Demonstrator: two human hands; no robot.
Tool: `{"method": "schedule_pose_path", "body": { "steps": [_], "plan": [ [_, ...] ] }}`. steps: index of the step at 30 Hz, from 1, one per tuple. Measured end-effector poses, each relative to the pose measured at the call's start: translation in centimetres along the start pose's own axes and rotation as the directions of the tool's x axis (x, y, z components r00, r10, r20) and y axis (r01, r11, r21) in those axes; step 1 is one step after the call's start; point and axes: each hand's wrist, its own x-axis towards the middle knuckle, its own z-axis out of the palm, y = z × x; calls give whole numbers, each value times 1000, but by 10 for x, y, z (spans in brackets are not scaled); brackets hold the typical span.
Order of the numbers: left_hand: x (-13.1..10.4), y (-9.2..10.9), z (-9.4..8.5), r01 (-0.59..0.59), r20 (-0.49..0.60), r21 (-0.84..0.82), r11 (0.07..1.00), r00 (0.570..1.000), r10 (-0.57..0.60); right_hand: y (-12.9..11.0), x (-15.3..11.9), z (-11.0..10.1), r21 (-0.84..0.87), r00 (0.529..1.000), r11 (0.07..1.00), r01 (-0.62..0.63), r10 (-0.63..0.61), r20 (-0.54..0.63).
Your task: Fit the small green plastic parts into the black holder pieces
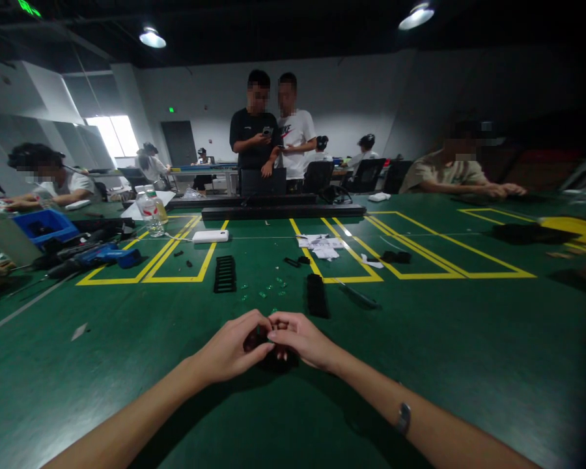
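My left hand [234, 346] and my right hand [306, 342] meet just above the green table, fingers curled and fingertips touching or nearly so. Both are closed in a pinch around something small and dark that the fingers mostly hide; I cannot make out what it is. Just beyond the fingertips lie several small green transparent pieces [268, 288]. A black slotted frame [225, 274] lies beyond my left hand. On the other side, past my right hand, is a flat black rectangular piece [317, 295].
A thin dark tool [357, 295] lies right of the black piece. Further back are crumpled white papers [321, 245], a white power bank [211, 236] and bottles [152, 212]. A blue power drill [102, 255] and blue bin [45, 226] stand left. Two people [256, 124] stand opposite; others sit around.
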Motion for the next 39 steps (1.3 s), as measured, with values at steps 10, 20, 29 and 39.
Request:
{"method": "schedule_pose_path", "body": {
  "steps": [10, 20, 29, 39],
  "plan": [
    [0, 2, 0, -3, -11, -23, 1000, 1000, 3, -1, -1, 0, -32, 1000, 999, -3, 3, 0],
    [1, 1, -1, 0, -9, -45, 999, 1000, 0, -3, -2, 0, -70, 1000, 997, -10, 10, 8],
    [0, 0, 1, -5, -10, -46, 999, 1000, 5, -6, -2, 2, -88, 1000, 996, -21, 22, 5],
    [0, 0, 1, -13, -13, -49, 999, 1000, 13, -7, -3, 2, -90, 1000, 996, -25, 25, 8]
  ]
}}
